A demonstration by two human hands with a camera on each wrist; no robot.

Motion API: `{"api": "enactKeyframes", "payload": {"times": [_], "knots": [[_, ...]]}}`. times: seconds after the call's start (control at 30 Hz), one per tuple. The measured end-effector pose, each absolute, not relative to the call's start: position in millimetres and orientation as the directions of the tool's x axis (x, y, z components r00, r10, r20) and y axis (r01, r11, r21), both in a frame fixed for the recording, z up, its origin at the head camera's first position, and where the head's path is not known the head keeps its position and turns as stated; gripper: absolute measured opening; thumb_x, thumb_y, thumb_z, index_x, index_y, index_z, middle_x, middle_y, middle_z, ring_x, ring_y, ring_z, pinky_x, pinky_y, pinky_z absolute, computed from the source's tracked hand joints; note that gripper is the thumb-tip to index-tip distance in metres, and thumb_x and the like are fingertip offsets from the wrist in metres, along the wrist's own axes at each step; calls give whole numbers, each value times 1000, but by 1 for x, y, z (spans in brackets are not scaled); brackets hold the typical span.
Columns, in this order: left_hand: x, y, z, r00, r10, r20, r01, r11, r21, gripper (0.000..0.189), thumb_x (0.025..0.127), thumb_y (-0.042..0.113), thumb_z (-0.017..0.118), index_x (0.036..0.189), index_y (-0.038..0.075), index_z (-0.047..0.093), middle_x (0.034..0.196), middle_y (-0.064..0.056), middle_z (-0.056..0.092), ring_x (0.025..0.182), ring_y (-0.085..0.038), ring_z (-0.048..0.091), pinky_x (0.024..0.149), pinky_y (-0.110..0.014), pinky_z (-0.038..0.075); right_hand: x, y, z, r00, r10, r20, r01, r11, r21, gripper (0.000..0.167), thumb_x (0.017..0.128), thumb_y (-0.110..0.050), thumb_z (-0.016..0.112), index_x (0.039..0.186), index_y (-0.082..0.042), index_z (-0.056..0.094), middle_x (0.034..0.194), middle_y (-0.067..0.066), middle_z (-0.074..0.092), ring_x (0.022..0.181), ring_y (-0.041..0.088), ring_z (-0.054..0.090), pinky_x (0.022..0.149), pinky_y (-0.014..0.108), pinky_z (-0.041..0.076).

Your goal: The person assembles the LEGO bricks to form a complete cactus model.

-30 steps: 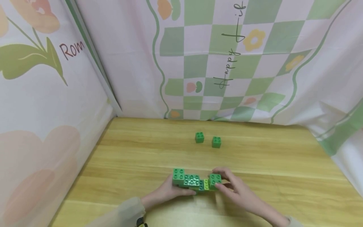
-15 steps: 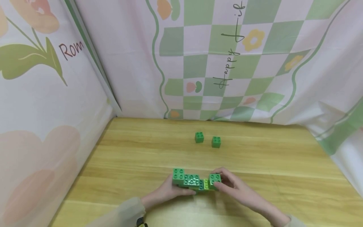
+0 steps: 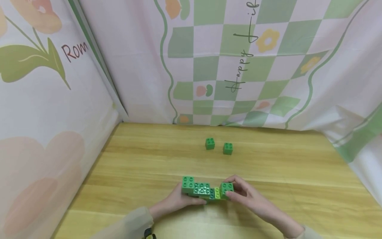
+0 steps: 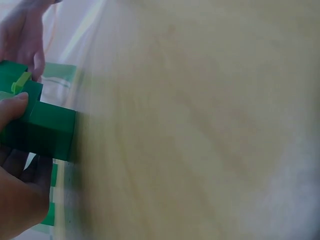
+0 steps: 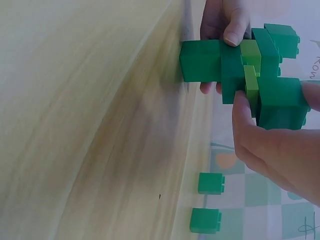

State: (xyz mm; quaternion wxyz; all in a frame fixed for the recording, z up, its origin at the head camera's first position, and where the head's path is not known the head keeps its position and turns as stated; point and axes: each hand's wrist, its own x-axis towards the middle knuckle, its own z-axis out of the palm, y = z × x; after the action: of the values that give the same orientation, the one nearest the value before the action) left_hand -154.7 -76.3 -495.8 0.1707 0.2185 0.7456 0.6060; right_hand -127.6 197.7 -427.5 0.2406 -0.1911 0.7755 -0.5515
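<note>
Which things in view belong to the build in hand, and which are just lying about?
In the job:
Green-and-lime studded plastic block assembly, gripped by the left hand
Green four-stud plastic block at its right end, held by the right hand

Just lying about:
Two loose green four-stud plastic blocks farther back, untouched, though possibly spare parts
</note>
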Motion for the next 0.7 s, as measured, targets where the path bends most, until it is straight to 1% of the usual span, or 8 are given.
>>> {"api": "enactKeyframes", "payload": {"times": [0.27, 0.4, 0.47, 0.6, 0.67, 0.7], "knots": [[-155, -76, -496, -847, 532, 9, 126, 183, 975, 56, 73, 19, 87, 124, 18, 62, 119, 1, 73, 108, -6, 68, 102, -20, 49, -128, 198, -427, -810, -563, -162, -34, 321, -946, 31, 103, -18, 49, 131, -6, 44, 116, 17, 59, 105, 15, 60, 91, 28, 53], [-154, -76, -497, -852, 523, -12, 104, 192, 976, 57, 73, 20, 87, 124, 20, 62, 119, 3, 72, 108, -5, 67, 102, -20, 48, -128, 199, -425, -806, -570, -160, -46, 329, -943, 34, 103, -19, 51, 133, -5, 43, 115, 13, 58, 106, 15, 61, 90, 25, 55], [-154, -76, -496, -853, 521, -20, 92, 188, 978, 56, 73, 20, 87, 124, 19, 62, 119, 3, 73, 108, -5, 67, 102, -20, 48, -128, 200, -425, -807, -567, -166, -41, 333, -942, 38, 102, -19, 52, 135, -4, 43, 117, 12, 58, 108, 13, 61, 91, 22, 54], [-153, -76, -494, -851, 525, -28, 73, 170, 983, 58, 73, 19, 87, 126, 16, 62, 119, 2, 73, 108, -6, 67, 102, -19, 48, -129, 203, -424, -804, -575, -149, -67, 336, -940, 44, 103, -19, 52, 140, 2, 41, 128, 20, 56, 111, 5, 61, 91, 18, 53], [-153, -77, -493, -846, 533, -28, 71, 163, 984, 58, 74, 18, 87, 126, 17, 62, 120, 2, 73, 108, -6, 67, 102, -20, 49, -131, 205, -423, -811, -571, -128, -92, 341, -936, 44, 103, -18, 51, 140, 4, 41, 134, 27, 53, 112, 1, 60, 91, 17, 53], [-153, -77, -492, -844, 535, -26, 73, 163, 984, 57, 74, 19, 87, 126, 18, 63, 120, 2, 73, 107, -6, 68, 101, -20, 49, -132, 206, -423, -818, -563, -120, -103, 347, -932, 44, 103, -18, 50, 139, 5, 41, 135, 28, 52, 113, 0, 59, 91, 17, 53]]}}
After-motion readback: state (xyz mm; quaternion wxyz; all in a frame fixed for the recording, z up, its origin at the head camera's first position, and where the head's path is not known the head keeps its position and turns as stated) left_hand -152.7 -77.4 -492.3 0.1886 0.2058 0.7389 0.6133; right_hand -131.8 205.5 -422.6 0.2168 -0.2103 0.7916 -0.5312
